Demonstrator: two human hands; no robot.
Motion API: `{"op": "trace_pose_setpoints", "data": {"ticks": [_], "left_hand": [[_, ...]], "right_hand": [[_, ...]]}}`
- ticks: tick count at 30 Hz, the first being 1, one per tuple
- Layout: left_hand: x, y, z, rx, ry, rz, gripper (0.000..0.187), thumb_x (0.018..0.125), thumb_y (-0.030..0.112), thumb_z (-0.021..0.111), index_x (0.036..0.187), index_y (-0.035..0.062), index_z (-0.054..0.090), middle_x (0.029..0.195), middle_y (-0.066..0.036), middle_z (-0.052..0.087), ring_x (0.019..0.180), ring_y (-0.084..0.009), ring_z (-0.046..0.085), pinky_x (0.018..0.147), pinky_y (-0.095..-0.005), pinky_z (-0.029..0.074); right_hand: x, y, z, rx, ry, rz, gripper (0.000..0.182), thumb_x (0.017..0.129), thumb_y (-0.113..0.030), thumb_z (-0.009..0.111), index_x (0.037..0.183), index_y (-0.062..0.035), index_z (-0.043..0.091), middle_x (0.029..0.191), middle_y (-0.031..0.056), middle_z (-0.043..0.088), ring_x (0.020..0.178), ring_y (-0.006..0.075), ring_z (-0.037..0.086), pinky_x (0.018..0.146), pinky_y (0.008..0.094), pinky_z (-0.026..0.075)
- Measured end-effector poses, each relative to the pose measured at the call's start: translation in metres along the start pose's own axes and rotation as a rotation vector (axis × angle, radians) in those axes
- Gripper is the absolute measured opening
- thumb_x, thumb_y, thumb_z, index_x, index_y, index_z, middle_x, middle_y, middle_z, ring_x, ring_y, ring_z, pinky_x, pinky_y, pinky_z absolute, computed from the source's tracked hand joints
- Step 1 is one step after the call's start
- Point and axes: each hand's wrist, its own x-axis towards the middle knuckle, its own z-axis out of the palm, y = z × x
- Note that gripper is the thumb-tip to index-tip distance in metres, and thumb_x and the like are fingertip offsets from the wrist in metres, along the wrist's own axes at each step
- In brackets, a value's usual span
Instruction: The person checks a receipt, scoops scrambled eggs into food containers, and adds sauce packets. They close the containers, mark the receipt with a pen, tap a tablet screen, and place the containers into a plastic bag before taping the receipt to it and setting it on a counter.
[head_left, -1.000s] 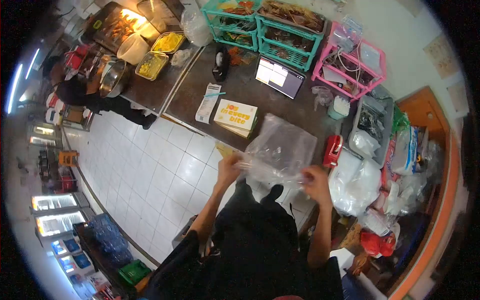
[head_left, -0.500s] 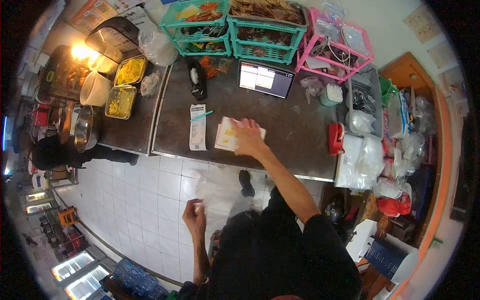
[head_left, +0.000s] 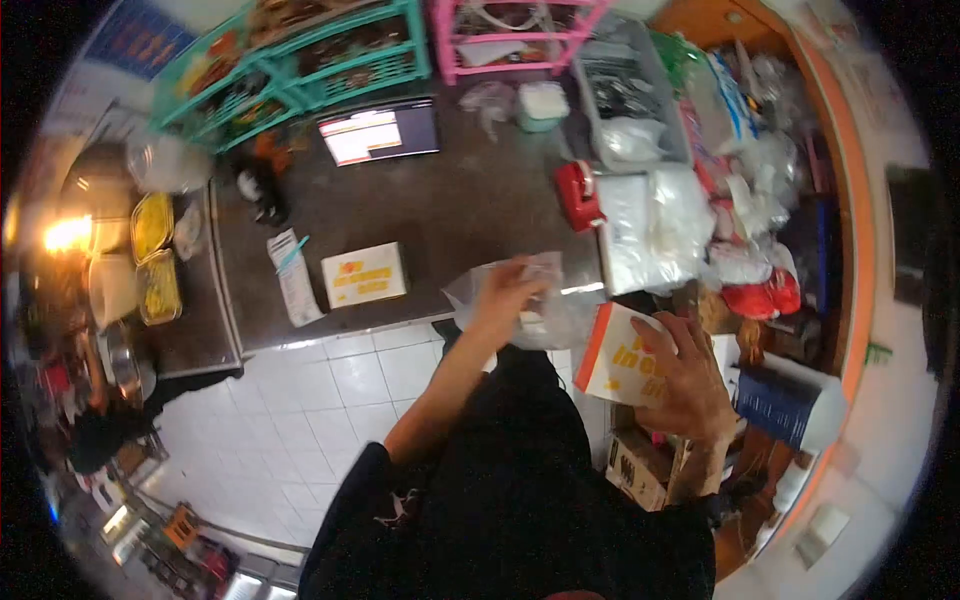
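Observation:
My left hand grips a clear plastic bag at the counter's front edge; the bag hangs partly over the edge. My right hand holds a white box with yellow lettering and an orange side, to the right of the bag and outside it. A second white box with yellow print lies flat on the counter, left of my left hand. Beside that box is a printed receipt with a teal pen across its upper part.
A tablet stands at the counter's back, below teal racks and a pink rack. On the right are a red tape dispenser, stacked plastic bags and a grey bin. Another person's arm shows far left.
The view has turned to the right. My right hand has left the counter and holds a box at the right. My left hand has risen to the counter edge with the clear bag.

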Motion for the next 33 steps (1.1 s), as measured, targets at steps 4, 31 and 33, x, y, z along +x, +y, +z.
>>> {"op": "trace_pose_setpoints", "data": {"ticks": [4,31,33], "left_hand": [[0.015,-0.013,-0.046,0.175,0.03,0.057,0.019,0.084,0.001,0.067,0.103,0.0004,0.064,0.096,-0.008,0.068,0.086,-0.0174,0.066,0.07,-0.0276,0.053],[0.022,0.053,0.014,0.988,-0.51,0.358,0.03,0.091,0.029,0.068,0.107,0.0042,0.063,0.09,-0.013,0.066,0.083,-0.023,0.064,0.072,-0.0349,0.05],[0.014,0.07,0.002,0.882,-0.725,0.467,0.03,0.092,0.033,0.065,0.109,0.0081,0.063,0.09,-0.016,0.066,0.076,-0.0272,0.063,0.067,-0.0394,0.049]], "right_hand": [[0.009,0.008,-0.001,0.04,-0.081,-0.235,0.102,0.059,-0.021,0.083,0.148,-0.0124,0.035,0.139,0.022,0.041,0.127,0.0421,0.039,0.111,0.052,0.031],[0.1,0.01,0.029,0.05,-0.293,-0.746,0.074,0.065,-0.003,0.072,0.134,-0.0207,0.052,0.137,0.0104,0.044,0.131,0.037,0.039,0.117,0.0463,0.029],[0.09,-0.002,0.021,-0.013,-0.255,-0.923,0.066,0.073,-0.003,0.067,0.133,-0.0235,0.053,0.139,0.0094,0.044,0.133,0.0362,0.039,0.118,0.0487,0.027]]}}
